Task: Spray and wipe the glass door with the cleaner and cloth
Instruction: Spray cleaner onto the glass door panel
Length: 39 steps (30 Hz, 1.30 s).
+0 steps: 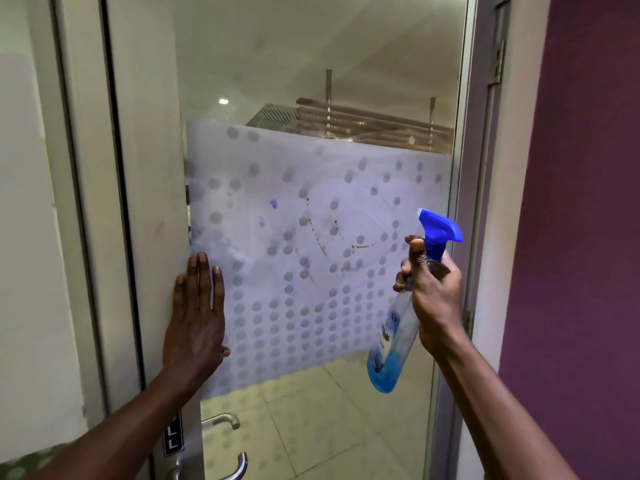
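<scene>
The glass door (311, 81) fills the middle of the view, with a frosted dotted band (311, 271) across it that carries brown drip marks and purple smudges. My left hand (197, 317) lies flat, fingers spread, on the door's left stile and the edge of the frosted band. My right hand (433, 289) grips the neck of a spray bottle (388, 355) holding blue liquid, its blue trigger head (438, 230) up and pointing left at the glass. No cloth is in view.
A metal lever handle (221, 420) and a second one (239, 465) sit low on the door, below my left forearm. The door frame (474, 168) and a purple wall (581, 202) stand to the right; a pale wall (24, 202) is on the left.
</scene>
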### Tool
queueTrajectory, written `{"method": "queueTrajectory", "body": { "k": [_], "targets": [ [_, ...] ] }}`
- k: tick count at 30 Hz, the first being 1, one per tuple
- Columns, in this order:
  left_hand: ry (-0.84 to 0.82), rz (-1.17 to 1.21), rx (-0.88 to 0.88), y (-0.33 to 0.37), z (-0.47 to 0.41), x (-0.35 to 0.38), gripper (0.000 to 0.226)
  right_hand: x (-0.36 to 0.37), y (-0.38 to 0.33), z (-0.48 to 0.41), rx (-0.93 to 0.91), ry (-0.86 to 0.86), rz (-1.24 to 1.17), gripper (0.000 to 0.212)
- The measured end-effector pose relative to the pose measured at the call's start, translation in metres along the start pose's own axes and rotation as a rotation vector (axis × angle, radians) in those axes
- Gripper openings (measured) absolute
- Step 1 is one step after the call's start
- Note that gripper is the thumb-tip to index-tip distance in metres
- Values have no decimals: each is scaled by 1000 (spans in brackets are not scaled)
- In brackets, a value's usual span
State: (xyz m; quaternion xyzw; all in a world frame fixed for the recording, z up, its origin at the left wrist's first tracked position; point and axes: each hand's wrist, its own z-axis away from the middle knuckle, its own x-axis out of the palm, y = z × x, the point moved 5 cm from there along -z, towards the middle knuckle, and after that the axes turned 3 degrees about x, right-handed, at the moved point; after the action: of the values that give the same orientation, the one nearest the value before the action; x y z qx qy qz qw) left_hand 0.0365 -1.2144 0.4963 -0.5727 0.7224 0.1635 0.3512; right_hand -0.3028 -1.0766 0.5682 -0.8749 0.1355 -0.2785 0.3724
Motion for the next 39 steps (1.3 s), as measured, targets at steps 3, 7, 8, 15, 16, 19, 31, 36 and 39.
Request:
{"method": "queueTrajectory", "body": {
  "k": [3,7,8,15,16,19,31,36,39],
  "targets": [
    [-11,14,3,1,0,1,186,-7,-4,-4,-11,29,-24,61],
    [-5,34,14,3,0,1,187,-20,-12,-19,-12,88,-47,50],
    [-8,34,15,3,0,2,187,-24,-14,-25,-10,102,-46,40],
    [-37,52,7,4,0,1,187,-36,-21,-42,-5,132,1,32],
    [-30,52,9,4,0,1,187,-37,-20,-39,-5,124,-7,36],
    [-26,59,9,3,0,3,188,-35,-18,-25,-1,100,-22,43],
    [-104,341,-5,4,24,-7,135,15,30,103,139,-211,-30,49],
    [8,934,-42,26,109,-24,97,54,47,164,218,-332,-48,49],
    [-38,1122,-73,43,169,-32,91,72,58,195,262,-386,-57,49]
  ]
}}
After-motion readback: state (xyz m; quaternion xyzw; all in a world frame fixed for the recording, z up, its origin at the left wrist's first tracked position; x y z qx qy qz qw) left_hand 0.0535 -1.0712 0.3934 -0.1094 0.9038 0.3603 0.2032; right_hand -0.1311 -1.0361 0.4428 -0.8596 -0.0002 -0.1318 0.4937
